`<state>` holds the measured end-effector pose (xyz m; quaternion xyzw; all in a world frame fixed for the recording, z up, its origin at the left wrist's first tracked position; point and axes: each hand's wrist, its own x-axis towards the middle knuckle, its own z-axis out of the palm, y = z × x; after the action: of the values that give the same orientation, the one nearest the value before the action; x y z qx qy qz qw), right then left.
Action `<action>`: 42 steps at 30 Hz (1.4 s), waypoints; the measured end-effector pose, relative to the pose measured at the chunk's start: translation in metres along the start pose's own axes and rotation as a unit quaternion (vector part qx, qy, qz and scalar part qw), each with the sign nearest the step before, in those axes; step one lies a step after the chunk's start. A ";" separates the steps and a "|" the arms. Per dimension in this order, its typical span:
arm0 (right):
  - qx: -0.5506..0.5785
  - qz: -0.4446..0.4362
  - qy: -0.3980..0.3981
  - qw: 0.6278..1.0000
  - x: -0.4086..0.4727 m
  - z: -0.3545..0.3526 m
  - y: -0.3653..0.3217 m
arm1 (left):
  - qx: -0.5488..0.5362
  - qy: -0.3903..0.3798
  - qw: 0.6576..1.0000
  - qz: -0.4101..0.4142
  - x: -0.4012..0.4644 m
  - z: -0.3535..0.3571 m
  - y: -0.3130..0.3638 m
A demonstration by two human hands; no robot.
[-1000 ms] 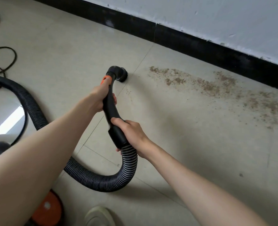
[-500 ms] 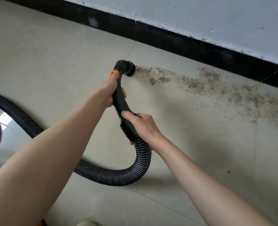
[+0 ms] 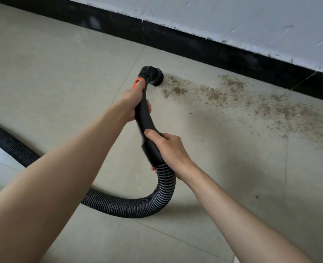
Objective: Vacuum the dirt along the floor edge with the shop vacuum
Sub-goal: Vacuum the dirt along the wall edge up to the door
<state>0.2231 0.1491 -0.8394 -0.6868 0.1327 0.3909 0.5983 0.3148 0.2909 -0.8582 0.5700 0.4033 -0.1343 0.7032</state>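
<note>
Two bare forearms are seen, entering from the near edge. No sleeves, gloves, watch or rings are worn on the left hand [image 3: 131, 103] or the right hand [image 3: 171, 149].

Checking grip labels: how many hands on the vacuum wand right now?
2. The left hand grips the wand higher up, just below the orange collar. The right hand grips the lower cuff where the hose joins.
</note>
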 end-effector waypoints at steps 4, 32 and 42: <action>0.015 -0.009 0.027 0.999 -0.003 -0.017 0.001 | 0.018 -0.017 1.000 0.006 -0.001 0.027 0.001; -0.028 -0.038 -0.053 0.997 0.055 0.026 -0.049 | -0.012 0.100 0.992 0.079 0.035 -0.036 0.050; 0.037 -0.025 0.003 0.999 0.049 0.011 -0.030 | 0.055 0.031 0.996 0.067 0.040 0.001 0.042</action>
<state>0.2705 0.1809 -0.8517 -0.6684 0.1317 0.3682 0.6326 0.3680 0.3145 -0.8574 0.6375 0.3776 -0.0918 0.6653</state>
